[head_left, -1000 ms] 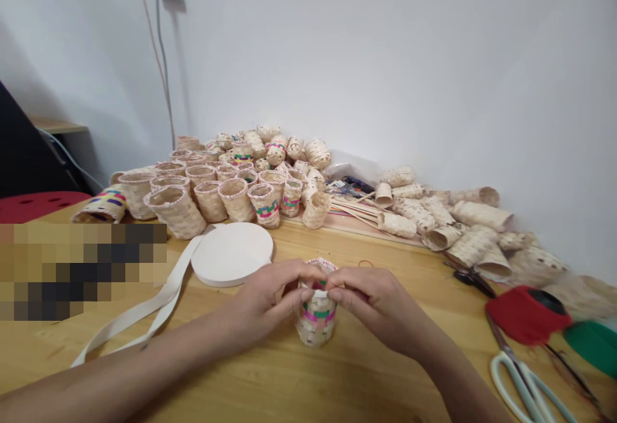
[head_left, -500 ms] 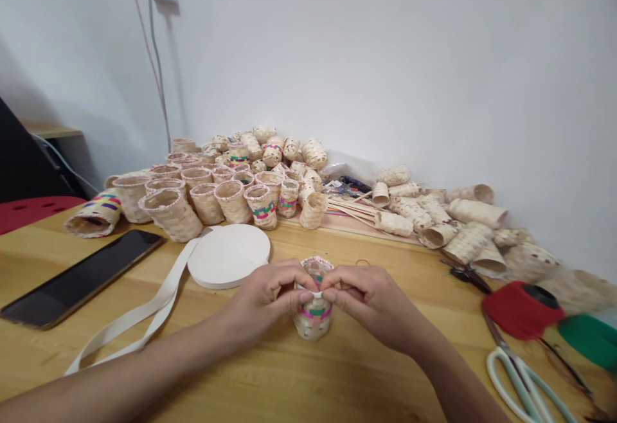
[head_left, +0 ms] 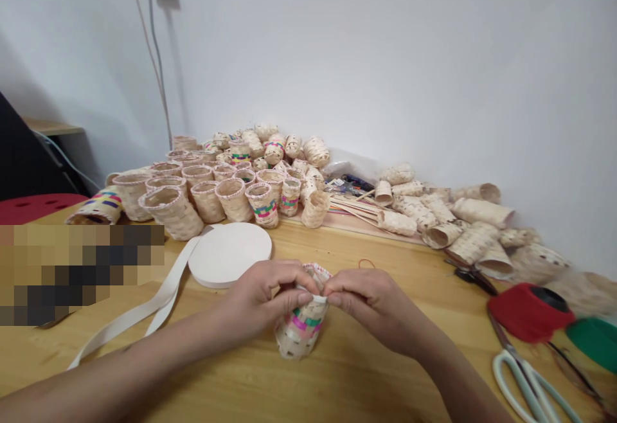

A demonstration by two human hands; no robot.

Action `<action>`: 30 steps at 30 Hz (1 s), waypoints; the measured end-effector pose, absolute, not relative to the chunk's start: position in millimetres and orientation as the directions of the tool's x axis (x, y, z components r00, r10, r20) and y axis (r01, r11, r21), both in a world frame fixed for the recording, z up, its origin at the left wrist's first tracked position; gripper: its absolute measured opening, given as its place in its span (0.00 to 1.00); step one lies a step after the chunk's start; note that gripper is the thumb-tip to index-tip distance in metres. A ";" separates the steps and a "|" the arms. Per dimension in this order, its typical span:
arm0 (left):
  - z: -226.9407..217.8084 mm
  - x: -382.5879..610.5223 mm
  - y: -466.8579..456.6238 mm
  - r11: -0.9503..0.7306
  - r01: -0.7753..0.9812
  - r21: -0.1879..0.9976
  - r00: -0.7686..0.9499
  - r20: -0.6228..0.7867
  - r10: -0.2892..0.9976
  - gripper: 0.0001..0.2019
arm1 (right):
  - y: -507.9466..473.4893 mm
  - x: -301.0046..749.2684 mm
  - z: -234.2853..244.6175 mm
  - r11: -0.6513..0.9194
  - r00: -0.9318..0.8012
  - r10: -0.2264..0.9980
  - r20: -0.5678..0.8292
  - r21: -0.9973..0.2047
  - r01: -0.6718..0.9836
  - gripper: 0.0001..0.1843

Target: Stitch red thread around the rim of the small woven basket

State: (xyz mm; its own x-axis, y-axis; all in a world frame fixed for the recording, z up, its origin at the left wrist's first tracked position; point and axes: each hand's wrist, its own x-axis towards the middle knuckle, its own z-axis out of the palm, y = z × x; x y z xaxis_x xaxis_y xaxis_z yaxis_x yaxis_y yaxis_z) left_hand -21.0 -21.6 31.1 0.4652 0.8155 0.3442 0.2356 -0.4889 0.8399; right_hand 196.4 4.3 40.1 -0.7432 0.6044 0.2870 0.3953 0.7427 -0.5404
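A small woven basket (head_left: 297, 330) with pink, green and yellow bands stands tilted on the wooden table (head_left: 347, 371), its base swung toward me and to the left. My left hand (head_left: 263, 297) pinches its near rim from the left, fingers closed. From the right, my right hand (head_left: 373, 304) pinches the same rim, thumb and forefinger pressed together right beside the left fingertips. A white strip lies along the rim between the two pinches.
A white tape roll (head_left: 230, 254) lies behind my left hand, its loose end trailing left. Many woven baskets (head_left: 231, 182) and bark tubes (head_left: 463, 224) are heaped along the wall. Scissors (head_left: 525, 378), a red object (head_left: 527, 310) and a green one (head_left: 595, 342) lie at the right.
The basket has tipped from upright, its bottom swinging toward me and left. Both hands keep pinching the rim.
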 end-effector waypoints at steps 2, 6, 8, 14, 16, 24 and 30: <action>32.8 -21.1 -22.8 -0.470 0.247 0.848 0.473 0.318 0.822 0.07 | 2.6 195.5 40.9 0.738 -0.731 0.616 0.296 -0.541 0.403 0.09; 34.3 -22.0 -25.4 -0.485 0.281 0.828 0.515 0.296 0.805 0.08 | -3.2 192.4 42.7 0.728 -0.700 0.637 0.324 -0.553 0.406 0.05; 34.8 -22.9 -25.6 -0.507 0.294 0.810 0.531 0.302 0.792 0.08 | -5.6 190.5 42.6 0.734 -0.699 0.634 0.331 -0.542 0.409 0.06; 35.1 -24.7 -24.9 -0.512 0.325 0.795 0.538 0.289 0.792 0.08 | -8.1 185.0 39.2 0.759 -0.716 0.616 0.327 -0.488 0.430 0.07; 33.5 -23.4 -25.7 -0.490 0.360 0.794 0.500 0.280 0.820 0.07 | -8.6 183.0 37.4 0.777 -0.719 0.601 0.349 -0.466 0.424 0.07; 27.1 -21.4 -19.3 -0.361 0.273 0.892 0.329 0.267 0.906 0.10 | -1.4 189.5 42.2 0.610 -0.586 0.757 0.289 -0.634 0.476 0.12; 18.8 -27.8 -7.6 -0.206 0.153 0.967 0.276 0.158 0.948 0.13 | 4.4 195.9 43.0 0.596 -0.538 0.780 0.320 -0.642 0.482 0.15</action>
